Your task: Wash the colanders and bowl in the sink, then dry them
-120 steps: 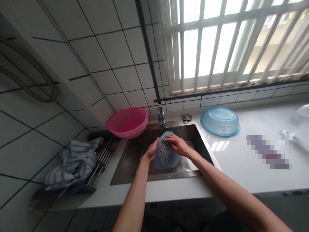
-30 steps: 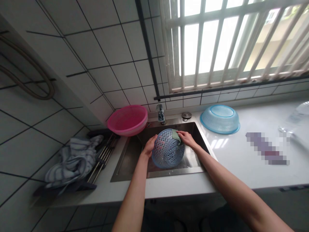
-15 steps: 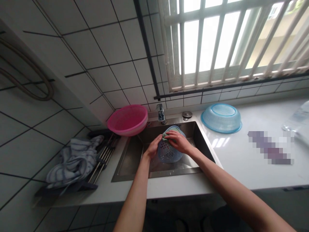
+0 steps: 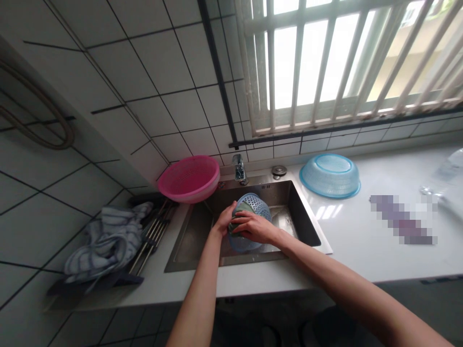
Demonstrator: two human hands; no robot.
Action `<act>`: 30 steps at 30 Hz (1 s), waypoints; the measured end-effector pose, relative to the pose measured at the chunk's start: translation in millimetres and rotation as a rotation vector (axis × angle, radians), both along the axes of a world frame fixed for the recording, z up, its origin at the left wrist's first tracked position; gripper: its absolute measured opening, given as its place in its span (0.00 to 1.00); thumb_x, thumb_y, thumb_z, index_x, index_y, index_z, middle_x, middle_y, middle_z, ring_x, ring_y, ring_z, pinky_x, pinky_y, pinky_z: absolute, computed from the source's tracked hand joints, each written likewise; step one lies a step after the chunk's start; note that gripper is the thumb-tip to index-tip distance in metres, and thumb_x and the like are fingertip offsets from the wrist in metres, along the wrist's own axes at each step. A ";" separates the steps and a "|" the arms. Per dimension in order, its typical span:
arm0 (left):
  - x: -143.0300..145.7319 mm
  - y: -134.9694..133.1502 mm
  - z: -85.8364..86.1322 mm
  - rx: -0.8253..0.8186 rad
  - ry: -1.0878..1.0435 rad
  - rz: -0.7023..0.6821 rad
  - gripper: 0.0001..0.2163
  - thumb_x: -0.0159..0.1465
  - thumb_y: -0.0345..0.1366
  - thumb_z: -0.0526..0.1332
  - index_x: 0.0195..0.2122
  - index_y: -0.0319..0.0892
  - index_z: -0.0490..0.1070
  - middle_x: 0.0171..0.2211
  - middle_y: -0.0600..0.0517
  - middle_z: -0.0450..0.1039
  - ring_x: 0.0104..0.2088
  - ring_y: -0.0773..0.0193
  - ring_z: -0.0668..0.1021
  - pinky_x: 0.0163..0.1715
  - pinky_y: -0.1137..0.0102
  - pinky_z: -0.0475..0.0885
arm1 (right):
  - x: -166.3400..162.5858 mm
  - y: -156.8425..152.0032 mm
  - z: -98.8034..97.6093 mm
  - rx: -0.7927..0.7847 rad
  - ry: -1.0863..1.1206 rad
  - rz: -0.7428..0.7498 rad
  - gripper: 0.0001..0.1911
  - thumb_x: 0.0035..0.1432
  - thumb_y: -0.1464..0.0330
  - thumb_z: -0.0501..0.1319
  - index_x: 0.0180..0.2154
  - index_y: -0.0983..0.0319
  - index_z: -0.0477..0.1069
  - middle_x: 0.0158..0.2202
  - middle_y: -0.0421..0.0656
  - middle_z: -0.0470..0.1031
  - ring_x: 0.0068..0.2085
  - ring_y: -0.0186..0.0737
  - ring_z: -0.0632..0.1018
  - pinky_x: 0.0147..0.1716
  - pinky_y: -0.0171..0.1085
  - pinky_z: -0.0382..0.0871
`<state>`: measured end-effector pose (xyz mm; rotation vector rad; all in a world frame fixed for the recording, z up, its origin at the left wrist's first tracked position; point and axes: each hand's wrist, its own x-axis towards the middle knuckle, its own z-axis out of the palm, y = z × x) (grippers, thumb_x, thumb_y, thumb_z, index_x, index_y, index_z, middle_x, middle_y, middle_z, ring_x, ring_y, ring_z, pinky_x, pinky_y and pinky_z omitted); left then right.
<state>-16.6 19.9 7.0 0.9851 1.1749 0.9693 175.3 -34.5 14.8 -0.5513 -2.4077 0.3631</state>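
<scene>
A light blue perforated plastic basket [image 4: 258, 205] is tilted inside the steel sink [image 4: 306, 219]. My left hand [image 4: 224, 219] grips its left rim. My right hand [image 4: 253, 226] presses a green cloth [image 4: 241, 210] against the basket, fingers bent over the cloth. Part of the basket's lower side is hidden behind my right hand and wrist. Above the sink's back edge stands a chrome faucet [image 4: 239, 168]; I cannot see water running from it.
A pink colander [image 4: 190, 179] leans at the sink's back left corner. An upturned blue basin [image 4: 330, 176] and a drain plug [image 4: 279, 170] lie to the right. On the left, a striped towel [image 4: 104, 241] rests by a folded metal rack [image 4: 154, 236]. A clear bottle [image 4: 450, 173] is far right.
My right hand has moved left and down with the green cloth. The basket has been turned and shifted slightly left, with my left hand still at its rim.
</scene>
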 end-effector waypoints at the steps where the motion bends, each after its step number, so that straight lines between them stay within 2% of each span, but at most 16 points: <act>1: 0.8 -0.5 -0.4 0.027 0.003 0.017 0.21 0.61 0.56 0.74 0.34 0.39 0.81 0.32 0.49 0.82 0.36 0.59 0.80 0.37 0.69 0.71 | 3.1 3.0 -1.0 -0.012 0.023 -0.004 0.17 0.68 0.75 0.66 0.54 0.54 0.84 0.63 0.42 0.80 0.69 0.46 0.73 0.71 0.47 0.67; 3: 2.3 -1.1 -0.6 0.058 -0.026 0.040 0.20 0.61 0.53 0.75 0.36 0.39 0.81 0.34 0.49 0.83 0.37 0.59 0.81 0.39 0.69 0.73 | 14.9 13.4 -4.8 -0.052 0.108 -0.054 0.17 0.69 0.73 0.65 0.55 0.54 0.83 0.63 0.44 0.80 0.68 0.45 0.76 0.70 0.47 0.68; 5: 2.5 -1.5 0.0 0.027 -0.086 0.024 0.19 0.62 0.52 0.74 0.38 0.39 0.82 0.34 0.49 0.83 0.36 0.59 0.82 0.40 0.68 0.75 | 32.1 27.6 -10.6 -0.126 0.229 -0.181 0.17 0.70 0.71 0.64 0.56 0.54 0.83 0.63 0.45 0.80 0.66 0.47 0.77 0.69 0.49 0.70; 8: 0.4 -2.5 1.9 -0.054 -0.154 -0.030 0.19 0.65 0.52 0.71 0.42 0.39 0.82 0.35 0.47 0.84 0.35 0.57 0.83 0.40 0.63 0.78 | 57.2 47.1 -20.4 -0.345 0.361 -0.451 0.18 0.72 0.67 0.62 0.58 0.55 0.82 0.60 0.48 0.82 0.62 0.49 0.82 0.66 0.51 0.74; 10: -0.5 -3.0 3.0 -0.061 -0.160 -0.032 0.19 0.66 0.52 0.70 0.44 0.39 0.82 0.37 0.46 0.85 0.36 0.55 0.84 0.41 0.62 0.79 | 64.4 52.9 -24.9 -0.486 0.393 -0.574 0.18 0.72 0.68 0.61 0.58 0.56 0.82 0.57 0.48 0.84 0.58 0.49 0.84 0.63 0.51 0.76; 12: -0.2 -3.0 3.7 -0.026 -0.142 -0.008 0.19 0.65 0.51 0.71 0.44 0.39 0.82 0.38 0.46 0.85 0.39 0.54 0.84 0.44 0.61 0.79 | 58.9 50.3 -26.4 -0.493 0.414 -0.558 0.19 0.72 0.70 0.60 0.58 0.55 0.82 0.58 0.48 0.83 0.60 0.49 0.84 0.64 0.52 0.76; 14: 0.8 -2.5 3.9 0.036 -0.114 0.034 0.18 0.63 0.51 0.73 0.42 0.39 0.83 0.38 0.46 0.85 0.43 0.53 0.84 0.46 0.62 0.78 | 42.7 40.4 -24.8 -0.361 0.388 -0.423 0.20 0.71 0.72 0.61 0.59 0.53 0.82 0.63 0.46 0.80 0.66 0.49 0.79 0.67 0.53 0.72; 17: 1.3 -1.9 3.3 0.088 -0.073 0.076 0.16 0.61 0.48 0.76 0.39 0.39 0.83 0.38 0.47 0.85 0.47 0.53 0.83 0.48 0.66 0.75 | 16.7 22.4 -19.7 -0.143 0.215 -0.197 0.21 0.69 0.75 0.63 0.57 0.50 0.83 0.65 0.43 0.78 0.72 0.50 0.71 0.72 0.55 0.66; 20: 0.1 -3.5 2.8 0.067 -0.072 0.022 0.16 0.60 0.47 0.77 0.39 0.39 0.84 0.39 0.46 0.85 0.46 0.54 0.83 0.45 0.67 0.74 | 12.5 17.5 -17.8 -0.082 0.125 -0.121 0.21 0.69 0.75 0.64 0.58 0.51 0.83 0.66 0.42 0.78 0.73 0.50 0.70 0.73 0.54 0.65; 22: -0.1 -5.8 3.6 0.048 -0.098 -0.033 0.17 0.60 0.47 0.77 0.42 0.39 0.84 0.41 0.46 0.85 0.45 0.55 0.83 0.45 0.67 0.75 | 23.5 24.4 -19.8 -0.122 0.161 -0.174 0.20 0.70 0.71 0.65 0.60 0.51 0.81 0.67 0.44 0.77 0.72 0.51 0.71 0.72 0.54 0.66; 27: 2.9 -12.7 9.5 0.015 -0.180 -0.125 0.16 0.63 0.44 0.76 0.47 0.38 0.84 0.46 0.44 0.85 0.44 0.56 0.84 0.49 0.64 0.77 | 55.5 46.0 -20.5 -0.355 0.374 -0.466 0.18 0.72 0.66 0.62 0.60 0.55 0.81 0.63 0.50 0.79 0.65 0.50 0.79 0.67 0.54 0.72; 30: 4.5 -15.9 12.1 0.023 -0.265 -0.133 0.15 0.66 0.42 0.74 0.50 0.40 0.83 0.47 0.44 0.85 0.49 0.55 0.84 0.53 0.63 0.76 | 58.4 46.2 -11.8 -0.281 0.428 -0.505 0.17 0.72 0.64 0.62 0.58 0.54 0.82 0.64 0.48 0.79 0.67 0.50 0.77 0.70 0.54 0.69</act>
